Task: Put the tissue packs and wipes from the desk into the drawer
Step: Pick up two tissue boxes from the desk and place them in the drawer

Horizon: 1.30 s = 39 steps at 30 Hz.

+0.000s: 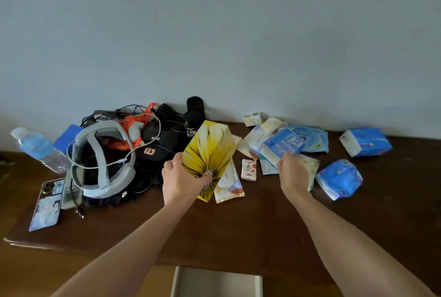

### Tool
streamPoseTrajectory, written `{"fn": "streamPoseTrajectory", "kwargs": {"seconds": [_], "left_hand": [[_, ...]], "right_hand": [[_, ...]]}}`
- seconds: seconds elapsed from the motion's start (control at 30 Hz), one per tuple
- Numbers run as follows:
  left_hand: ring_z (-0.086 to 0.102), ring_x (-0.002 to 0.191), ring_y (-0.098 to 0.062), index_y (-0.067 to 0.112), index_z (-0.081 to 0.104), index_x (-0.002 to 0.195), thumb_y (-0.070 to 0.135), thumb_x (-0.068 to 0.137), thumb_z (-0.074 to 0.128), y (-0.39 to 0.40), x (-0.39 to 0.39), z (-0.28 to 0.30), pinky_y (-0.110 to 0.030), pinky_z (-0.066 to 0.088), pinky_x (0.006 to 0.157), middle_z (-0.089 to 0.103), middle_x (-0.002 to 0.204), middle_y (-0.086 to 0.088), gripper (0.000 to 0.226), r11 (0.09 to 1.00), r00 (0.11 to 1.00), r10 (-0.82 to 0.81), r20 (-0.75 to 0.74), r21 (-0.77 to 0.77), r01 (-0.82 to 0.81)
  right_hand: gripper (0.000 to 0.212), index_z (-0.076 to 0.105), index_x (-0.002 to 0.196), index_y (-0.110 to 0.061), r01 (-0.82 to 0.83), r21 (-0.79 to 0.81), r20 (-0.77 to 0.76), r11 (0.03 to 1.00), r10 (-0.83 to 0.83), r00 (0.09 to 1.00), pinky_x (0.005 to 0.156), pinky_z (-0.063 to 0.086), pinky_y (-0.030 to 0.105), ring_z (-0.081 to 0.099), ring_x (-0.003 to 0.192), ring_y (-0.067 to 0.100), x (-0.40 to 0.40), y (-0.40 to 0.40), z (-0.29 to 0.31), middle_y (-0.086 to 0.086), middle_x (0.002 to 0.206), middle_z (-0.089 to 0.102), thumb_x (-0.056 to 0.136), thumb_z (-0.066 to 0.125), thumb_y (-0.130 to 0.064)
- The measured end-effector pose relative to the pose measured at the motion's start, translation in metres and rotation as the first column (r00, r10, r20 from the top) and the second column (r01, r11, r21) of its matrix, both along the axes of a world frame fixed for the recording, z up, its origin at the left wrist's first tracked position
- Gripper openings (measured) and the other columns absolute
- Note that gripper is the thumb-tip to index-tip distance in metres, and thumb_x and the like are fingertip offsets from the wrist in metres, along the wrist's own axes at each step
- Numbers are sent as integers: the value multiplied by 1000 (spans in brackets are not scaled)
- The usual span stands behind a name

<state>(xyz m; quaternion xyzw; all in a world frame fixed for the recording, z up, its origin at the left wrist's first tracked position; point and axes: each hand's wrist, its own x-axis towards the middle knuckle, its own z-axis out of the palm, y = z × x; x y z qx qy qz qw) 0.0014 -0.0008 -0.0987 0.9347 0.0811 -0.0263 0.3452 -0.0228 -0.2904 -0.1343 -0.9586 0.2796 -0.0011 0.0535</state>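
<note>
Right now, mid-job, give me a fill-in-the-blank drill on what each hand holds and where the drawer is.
1. The left hand grips a ____ box with dark streaks.
2. The right hand holds a ____ tissue pack.
3. The open drawer shows at the ____ edge of the view.
4. The water bottle lies at the desk's ____ end.

Missing words: yellow; blue; bottom; left

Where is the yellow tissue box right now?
The yellow tissue box is in the left hand, lifted above the desk at centre, between the black bag and the scattered packs.
</note>
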Motion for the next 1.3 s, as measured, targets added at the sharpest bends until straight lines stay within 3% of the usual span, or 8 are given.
{"fn": "streamPoseTrajectory", "kwargs": {"seconds": [0.23, 0.37, 0.47, 0.6, 0.87, 1.07, 1.2, 1.3], "left_hand": [[42, 125, -27, 19, 33, 146, 60, 65, 80, -21, 1, -18, -41, 50, 85, 44, 133, -5, 103, 976, 998, -56, 0, 212, 55], [47, 112, -29, 13, 30, 140, 67, 65, 75, -44, -11, -65, -41, 48, 85, 47, 122, -8, 103, 904, 994, -89, -56, 414, 104], [47, 103, -29, 9, 33, 139, 80, 63, 67, -59, -23, -89, -44, 45, 83, 47, 115, -9, 109, 811, 993, -116, 26, 580, 79], [48, 106, -30, 5, 30, 142, 72, 65, 71, -65, -21, -96, -45, 45, 84, 48, 118, -10, 109, 781, 981, -174, 83, 619, 87], [47, 116, -30, 6, 22, 146, 64, 74, 70, -46, -8, -80, -46, 46, 89, 48, 127, -9, 104, 845, 985, -164, -58, 508, 171], [45, 119, -31, 15, 29, 130, 60, 61, 78, -9, -43, -57, -46, 44, 93, 46, 125, -6, 96, 932, 968, -192, -158, 281, 231], [53, 111, -19, 26, 31, 130, 67, 46, 82, 57, -114, -41, -43, 50, 94, 49, 122, 6, 107, 990, 939, -134, -315, -90, 111], [63, 102, -13, 23, 38, 126, 65, 37, 91, 114, -172, -41, -41, 55, 90, 61, 115, 3, 111, 906, 849, -163, -503, -417, -73]], "right_hand": [[43, 47, 137, -21, 202, 253, 5, 946, -211, 978, 73, 44, 36, 62, 112, 34, 23, -18, 5, 15, 132, 54, 100, 55, -42], [88, 14, 160, -29, 325, 382, -96, 865, -312, 945, 107, 39, 53, 23, 147, 45, 80, -21, -29, 23, 164, 15, 91, 49, -72], [104, -2, 160, -37, 439, 427, -186, 790, -399, 898, 113, 26, 65, -2, 151, 50, 119, -18, -61, 18, 167, -17, 83, 52, -80], [95, 5, 160, -37, 434, 321, -70, 842, -436, 897, 112, 31, 61, 15, 145, 55, 129, -13, -88, 20, 166, -15, 87, 57, -69], [91, 15, 155, -31, 123, 393, 263, 911, -239, 935, 95, 51, 55, 40, 137, 44, 22, 27, -54, 11, 163, 17, 82, 66, -51], [89, 18, 152, -37, 51, 569, 310, 820, -272, 911, 80, 56, 48, 52, 123, 36, -83, 115, -39, 3, 157, 26, 77, 64, -50], [83, 18, 152, -44, -71, 669, 388, 740, -266, 882, 69, 63, 41, 61, 113, 15, -157, 160, -38, -6, 155, 26, 82, 62, -50], [78, 19, 150, -49, -134, 717, 427, 684, -280, 860, 58, 61, 25, 60, 111, 1, -215, 193, -41, -9, 152, 27, 85, 62, -49]]}}
